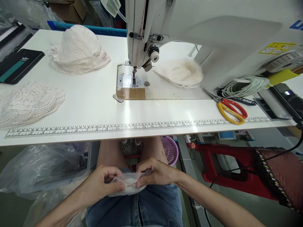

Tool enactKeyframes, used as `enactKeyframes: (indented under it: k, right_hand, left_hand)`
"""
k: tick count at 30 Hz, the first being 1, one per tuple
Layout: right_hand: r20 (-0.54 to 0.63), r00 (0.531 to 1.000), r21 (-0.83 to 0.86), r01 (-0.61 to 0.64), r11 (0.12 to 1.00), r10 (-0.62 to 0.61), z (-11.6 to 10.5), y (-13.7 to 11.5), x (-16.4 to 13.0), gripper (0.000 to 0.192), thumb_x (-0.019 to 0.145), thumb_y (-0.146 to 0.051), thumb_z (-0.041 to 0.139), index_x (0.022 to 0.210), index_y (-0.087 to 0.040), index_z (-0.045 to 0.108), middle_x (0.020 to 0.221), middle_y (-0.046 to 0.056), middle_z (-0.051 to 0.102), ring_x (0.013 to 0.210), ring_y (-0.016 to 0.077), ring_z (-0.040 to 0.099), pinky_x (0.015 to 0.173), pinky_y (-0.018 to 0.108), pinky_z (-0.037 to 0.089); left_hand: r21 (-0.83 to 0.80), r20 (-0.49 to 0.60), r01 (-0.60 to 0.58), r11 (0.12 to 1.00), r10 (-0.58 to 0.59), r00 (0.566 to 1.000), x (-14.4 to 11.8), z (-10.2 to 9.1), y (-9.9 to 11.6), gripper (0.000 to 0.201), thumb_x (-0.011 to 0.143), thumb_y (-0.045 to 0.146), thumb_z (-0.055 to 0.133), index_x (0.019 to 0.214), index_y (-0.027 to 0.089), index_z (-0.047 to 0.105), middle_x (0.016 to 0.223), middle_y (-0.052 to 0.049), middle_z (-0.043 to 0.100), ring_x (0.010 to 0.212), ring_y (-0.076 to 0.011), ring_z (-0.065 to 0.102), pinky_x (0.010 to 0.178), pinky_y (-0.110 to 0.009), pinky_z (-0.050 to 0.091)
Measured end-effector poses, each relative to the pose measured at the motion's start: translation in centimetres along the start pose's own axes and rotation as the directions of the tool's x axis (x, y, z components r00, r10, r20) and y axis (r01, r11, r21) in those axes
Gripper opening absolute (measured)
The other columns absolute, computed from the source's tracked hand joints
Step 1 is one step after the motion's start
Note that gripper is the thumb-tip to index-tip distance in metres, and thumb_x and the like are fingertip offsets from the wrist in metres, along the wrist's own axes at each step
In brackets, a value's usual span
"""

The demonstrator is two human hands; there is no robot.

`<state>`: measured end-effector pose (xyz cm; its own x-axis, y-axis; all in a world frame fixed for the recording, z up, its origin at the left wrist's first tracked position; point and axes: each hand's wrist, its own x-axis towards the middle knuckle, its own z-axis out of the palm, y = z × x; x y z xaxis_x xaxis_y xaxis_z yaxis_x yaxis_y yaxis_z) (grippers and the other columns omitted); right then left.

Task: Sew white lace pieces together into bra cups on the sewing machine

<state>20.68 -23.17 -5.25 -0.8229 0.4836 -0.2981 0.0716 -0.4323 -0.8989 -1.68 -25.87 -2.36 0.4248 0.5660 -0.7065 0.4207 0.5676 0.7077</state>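
Over my lap, below the table edge, both hands hold one small piece of sheer white fabric (pixel 129 188) with a lacy or gathered strip along its middle. My left hand (pixel 104 183) pinches its left end between thumb and fingers. On the right end, my right hand (pixel 152 173) grips with thumb and forefinger. The fingers partly cover the piece, so its full shape cannot be made out. Ahead on the table stands a white sewing machine (pixel 151 28), its needle and presser foot (pixel 134 75) above the metal plate, with no fabric under them.
A domed stack of cream fabric (pixel 79 47) and lace-edged pieces (pixel 30 102) lie left. Cream fabric cups (pixel 182 72) rest under the machine arm. Scissors (pixel 228 108) and coiled cord (pixel 246 86) lie right. A phone (pixel 21 64), red stool (pixel 227 170) and purple basket (pixel 174 149) also show.
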Motion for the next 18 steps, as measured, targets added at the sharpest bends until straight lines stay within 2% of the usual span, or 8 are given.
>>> enactKeyframes:
  k: [3, 7, 12, 18]
  right_hand:
    - [0.006, 0.998, -0.004, -0.055, 0.999, 0.055, 0.1, -0.1, -0.2, 0.04, 0.067, -0.048, 0.071, 0.077, -0.01, 0.065, 0.068, -0.001, 0.055, 0.061, 0.0082, 0.047, 0.057, 0.018, 0.037]
    - [-0.018, 0.999, -0.051, -0.042, 0.998, 0.041, 0.5, -0.2, -0.1, 0.038, 0.067, -0.047, 0.072, 0.073, -0.011, 0.061, 0.062, -0.004, 0.049, 0.057, 0.0071, 0.042, 0.051, 0.017, 0.032]
    - [-0.058, 0.995, -0.004, -0.085, 0.996, 0.085, 0.4, -0.1, -0.3, 0.035, 0.07, -0.044, 0.071, 0.072, -0.011, 0.06, 0.062, -0.003, 0.049, 0.057, 0.0073, 0.041, 0.052, 0.017, 0.033]
    - [-0.074, 0.994, -0.048, -0.083, 0.995, 0.079, 0.3, 0.1, -0.3, 0.034, 0.07, -0.042, 0.071, 0.07, -0.011, 0.059, 0.062, -0.003, 0.049, 0.059, 0.008, 0.042, 0.052, 0.017, 0.032]
  left_hand:
    - [0.001, -0.003, -0.006, 1.0, 0.006, 1.0, 0.0, 0.1, 0.0, 0.03, 0.071, 0.042, 0.065, 0.074, 0.012, 0.068, 0.065, 0.001, 0.059, 0.061, -0.0126, 0.047, 0.055, -0.02, 0.032]
    - [-0.028, -0.002, -0.028, 0.999, 0.028, 1.0, 0.1, 0.3, 0.0, 0.029, 0.072, 0.041, 0.066, 0.073, 0.012, 0.068, 0.062, 0.001, 0.058, 0.058, -0.0117, 0.047, 0.054, -0.019, 0.032]
    - [-0.121, 0.0, -0.081, 0.989, 0.082, 0.997, -0.1, 0.4, -0.3, 0.026, 0.068, 0.034, 0.072, 0.083, 0.013, 0.067, 0.079, -0.003, 0.068, 0.077, -0.0183, 0.057, 0.07, -0.022, 0.04]
    - [-0.126, -0.084, -0.076, 0.989, 0.066, 0.994, 0.2, 1.6, -1.1, 0.023, 0.071, 0.035, 0.069, 0.073, 0.013, 0.063, 0.066, 0.002, 0.056, 0.064, -0.0126, 0.047, 0.058, -0.019, 0.034]
